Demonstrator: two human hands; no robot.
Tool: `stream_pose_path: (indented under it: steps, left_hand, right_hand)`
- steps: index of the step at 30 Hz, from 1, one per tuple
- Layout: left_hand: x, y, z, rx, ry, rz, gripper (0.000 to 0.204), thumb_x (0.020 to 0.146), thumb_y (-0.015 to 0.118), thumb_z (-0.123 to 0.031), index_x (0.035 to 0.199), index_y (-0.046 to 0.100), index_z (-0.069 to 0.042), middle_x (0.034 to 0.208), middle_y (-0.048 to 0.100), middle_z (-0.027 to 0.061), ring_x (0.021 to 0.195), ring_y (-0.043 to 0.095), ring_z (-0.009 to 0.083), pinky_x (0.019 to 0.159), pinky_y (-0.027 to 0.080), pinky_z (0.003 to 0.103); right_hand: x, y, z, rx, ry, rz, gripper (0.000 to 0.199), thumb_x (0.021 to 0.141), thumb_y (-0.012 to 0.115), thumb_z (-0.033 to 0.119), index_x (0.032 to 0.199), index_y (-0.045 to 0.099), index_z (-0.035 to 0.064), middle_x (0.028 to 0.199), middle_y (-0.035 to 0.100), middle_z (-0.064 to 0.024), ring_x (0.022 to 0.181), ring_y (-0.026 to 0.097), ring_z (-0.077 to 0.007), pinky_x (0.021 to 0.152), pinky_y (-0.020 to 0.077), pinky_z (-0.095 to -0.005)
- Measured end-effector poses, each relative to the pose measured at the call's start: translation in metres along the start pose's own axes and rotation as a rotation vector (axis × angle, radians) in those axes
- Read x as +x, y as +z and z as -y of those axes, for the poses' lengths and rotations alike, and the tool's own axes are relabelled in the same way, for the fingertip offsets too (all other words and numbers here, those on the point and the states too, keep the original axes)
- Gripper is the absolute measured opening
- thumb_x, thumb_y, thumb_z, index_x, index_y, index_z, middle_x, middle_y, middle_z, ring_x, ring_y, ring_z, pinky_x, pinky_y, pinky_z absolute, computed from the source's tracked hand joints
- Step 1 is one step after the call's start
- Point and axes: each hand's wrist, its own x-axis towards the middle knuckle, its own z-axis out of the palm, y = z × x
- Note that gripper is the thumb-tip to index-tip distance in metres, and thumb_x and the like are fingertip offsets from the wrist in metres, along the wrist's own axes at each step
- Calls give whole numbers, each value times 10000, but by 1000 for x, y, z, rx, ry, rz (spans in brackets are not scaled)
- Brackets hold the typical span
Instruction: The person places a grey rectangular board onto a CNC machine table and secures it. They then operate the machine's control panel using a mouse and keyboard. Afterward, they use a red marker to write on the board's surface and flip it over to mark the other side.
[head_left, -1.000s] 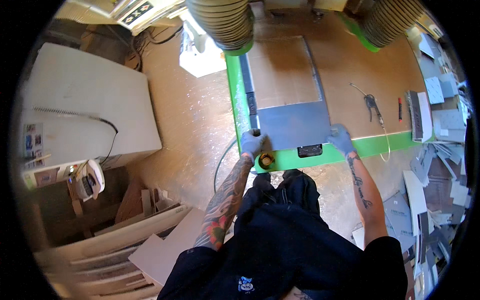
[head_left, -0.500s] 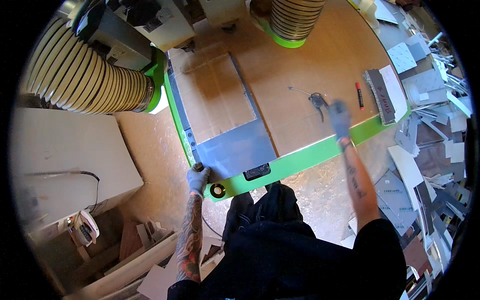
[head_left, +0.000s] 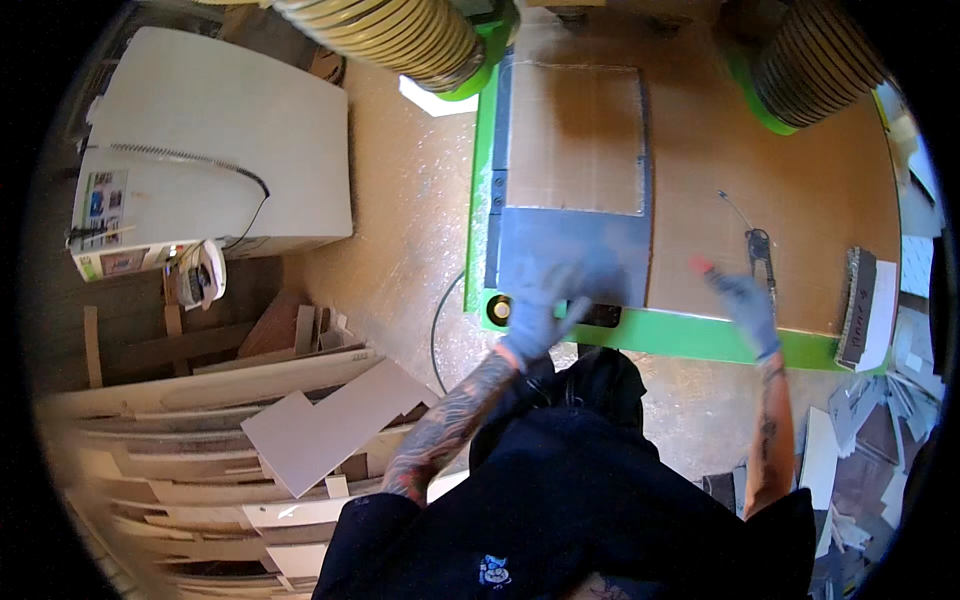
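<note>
My right hand (head_left: 748, 308), in a grey glove, grips a red marker (head_left: 700, 265) above the brown tabletop (head_left: 700, 170). Just beside it on the table lies a black air blow gun (head_left: 760, 248) with a thin bent nozzle. My left hand (head_left: 540, 315), also gloved, is over the near edge of a grey panel (head_left: 575, 235), its thumb apart from blurred fingers; whether it touches the panel I cannot tell. Beyond the grey strip, a large brown rectangle with pale edges (head_left: 575, 140) takes up most of the panel.
A green rail (head_left: 680, 335) with a round black fitting (head_left: 497, 310) edges the table. Ribbed hoses (head_left: 385, 40) hang at the far side. A dark grey offcut (head_left: 856, 310) lies at right. Scrap boards (head_left: 330, 420) are piled at left, with a white cabinet (head_left: 220, 130) behind.
The view has swung left. My right hand has picked up the red marker from the tabletop. My left hand has left the panel's near left corner and moved right along its edge.
</note>
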Motion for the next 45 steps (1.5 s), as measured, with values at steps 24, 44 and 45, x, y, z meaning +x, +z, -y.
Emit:
stream_pose_path:
  steps: [24, 44, 45]
  left_hand:
    - [-21, -108, 16, -1303, -546, 862, 385, 1073, 538, -407, 905, 591, -65, 634, 484, -26, 556, 464, 74, 481, 364, 295]
    - [-43, -48, 103, 42, 169, 295, 356, 944, 626, -402, 923, 700, -55, 1266, 625, 203, 1234, 552, 357, 1055, 403, 483]
    - [-48, -39, 104, 31, 128, 347, 360, 925, 640, -403, 909, 735, -56, 1357, 586, 205, 1316, 478, 371, 1118, 350, 507]
  right_hand:
    - [-89, 243, 248, 378, -275, -72, 106, 839, 613, 31, 734, 599, 23, 676, 549, -48, 566, 501, -109, 488, 356, -290]
    - [17, 278, 151, 398, 91, -248, 236, 1027, 663, 270, 1009, 704, 39, 922, 731, -21, 750, 634, -62, 603, 499, -241]
    - [16, 300, 158, 461, -61, -167, 197, 1009, 690, 217, 1044, 719, 24, 967, 745, -25, 813, 648, -59, 675, 525, -240]
